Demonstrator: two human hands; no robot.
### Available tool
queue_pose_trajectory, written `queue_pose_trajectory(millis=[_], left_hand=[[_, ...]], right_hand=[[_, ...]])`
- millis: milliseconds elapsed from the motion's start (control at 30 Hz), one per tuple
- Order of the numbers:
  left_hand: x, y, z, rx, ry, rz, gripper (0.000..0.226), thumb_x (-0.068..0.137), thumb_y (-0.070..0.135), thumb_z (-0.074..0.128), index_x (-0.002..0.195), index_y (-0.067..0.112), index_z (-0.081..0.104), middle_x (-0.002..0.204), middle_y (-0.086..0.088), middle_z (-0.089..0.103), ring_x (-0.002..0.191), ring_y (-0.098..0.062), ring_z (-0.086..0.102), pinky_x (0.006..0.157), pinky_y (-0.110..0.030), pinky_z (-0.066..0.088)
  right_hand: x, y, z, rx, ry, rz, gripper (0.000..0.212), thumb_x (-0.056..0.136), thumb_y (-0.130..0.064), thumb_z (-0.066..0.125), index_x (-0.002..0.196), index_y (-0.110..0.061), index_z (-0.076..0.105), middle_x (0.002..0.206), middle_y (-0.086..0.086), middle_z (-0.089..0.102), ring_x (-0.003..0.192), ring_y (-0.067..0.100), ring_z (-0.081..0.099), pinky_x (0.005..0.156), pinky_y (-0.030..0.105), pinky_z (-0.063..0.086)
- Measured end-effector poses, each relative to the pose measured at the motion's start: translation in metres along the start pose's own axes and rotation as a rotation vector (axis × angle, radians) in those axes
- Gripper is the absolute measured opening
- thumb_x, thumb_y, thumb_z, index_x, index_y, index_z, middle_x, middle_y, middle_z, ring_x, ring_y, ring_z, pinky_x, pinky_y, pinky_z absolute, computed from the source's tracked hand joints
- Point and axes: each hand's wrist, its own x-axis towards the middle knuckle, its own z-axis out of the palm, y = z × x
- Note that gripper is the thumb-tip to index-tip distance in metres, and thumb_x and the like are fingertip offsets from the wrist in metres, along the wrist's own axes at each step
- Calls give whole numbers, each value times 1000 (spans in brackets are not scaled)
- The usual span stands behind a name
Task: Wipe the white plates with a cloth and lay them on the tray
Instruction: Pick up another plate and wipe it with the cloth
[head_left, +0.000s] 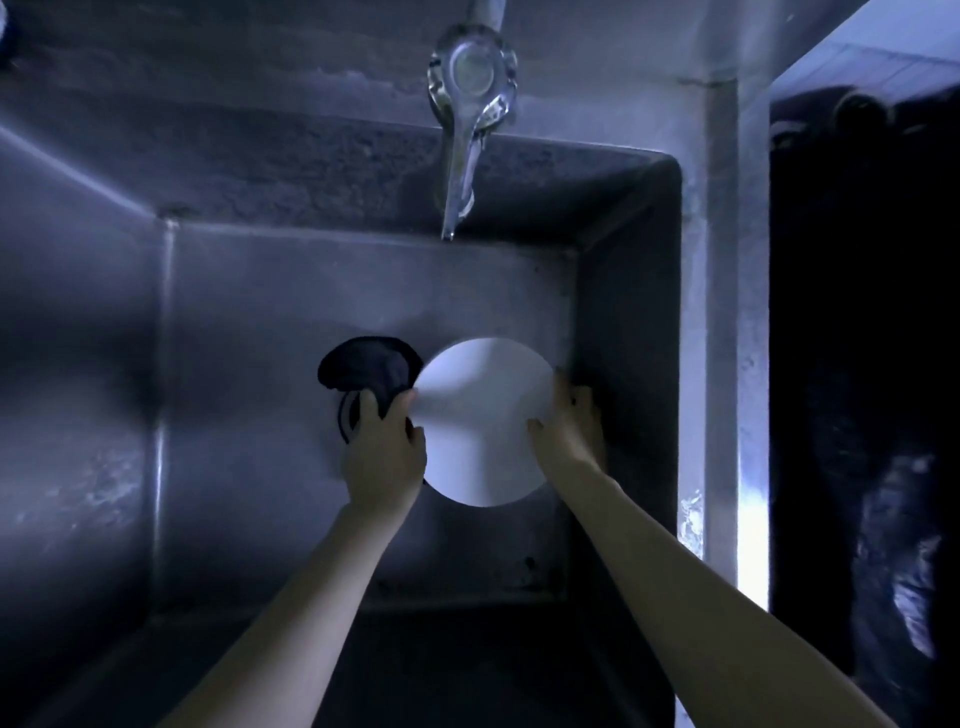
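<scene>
The white plate (483, 415) is being held over the steel sink (104, 364). The left hand (382, 447) is clamping the dark cloth (363, 366) against its left rim; the right hand (569, 426) is pinching its right rim. Rim-only grips are risking a slip and a chipped plate.

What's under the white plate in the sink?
Around the white plate, bare sink floor shows. At its left edge the left hand grips a dark cloth over a ring, maybe the drain. The right hand holds the right rim. Whatever lies directly beneath is covered.
</scene>
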Motion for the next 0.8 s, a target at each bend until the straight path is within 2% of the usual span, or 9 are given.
queue_pose_trajectory(millis=[100, 200, 333, 467, 533, 667, 800], left_hand=[[1, -2, 6, 51, -82, 32, 55, 89, 8, 54, 140, 28, 47, 138, -11, 36, 121, -31, 36, 67, -39, 50], [2, -4, 10, 91, -99, 35, 59, 89, 5, 53, 142, 28, 45, 138, -11, 36, 125, -33, 33, 65, -40, 50], [6, -9, 10, 58, -127, 24, 63, 89, 5, 52, 146, 30, 42, 146, -13, 33, 136, -37, 29, 75, -43, 52], [9, -15, 6, -33, -133, 58, 65, 85, 2, 54, 144, 29, 45, 135, -13, 41, 122, -36, 39, 70, -38, 49], [8, -17, 5, -74, -122, 74, 66, 83, 0, 54, 142, 28, 48, 131, -13, 43, 117, -35, 43, 69, -36, 46], [7, -23, 1, -145, -116, 71, 66, 84, -3, 53, 140, 31, 49, 139, -14, 43, 121, -36, 47, 70, -31, 42], [2, -28, -10, -199, -102, 59, 60, 87, 0, 50, 137, 32, 52, 137, -15, 46, 120, -39, 50, 74, -39, 50]], right_hand=[[-1, -1, 1, 34, 58, -5, 61, 93, -11, 51, 150, -19, 30, 140, 15, 33, 124, 38, 41, 97, 47, 46], [-1, -4, 0, 53, 92, -1, 51, 91, -8, 52, 141, -14, 40, 138, 15, 35, 120, 39, 45, 95, 48, 47], [2, -6, -5, 85, 104, -4, 45, 90, -9, 55, 133, -11, 45, 132, 16, 36, 114, 39, 48, 92, 44, 47], [0, -4, -7, 162, 143, -35, 45, 87, -10, 62, 131, -9, 49, 129, 15, 36, 112, 35, 46, 93, 35, 41], [-1, -3, -9, 195, 132, -33, 38, 88, -12, 63, 124, -6, 52, 127, 14, 35, 108, 33, 47, 86, 30, 38], [-5, -2, -18, 288, 100, -79, 29, 92, -13, 61, 121, -10, 54, 119, 7, 42, 91, 23, 48, 79, 27, 36], [-11, -5, -31, 391, 18, -141, 23, 95, -13, 58, 118, -15, 55, 100, -3, 58, 87, 20, 54, 60, 26, 38]])
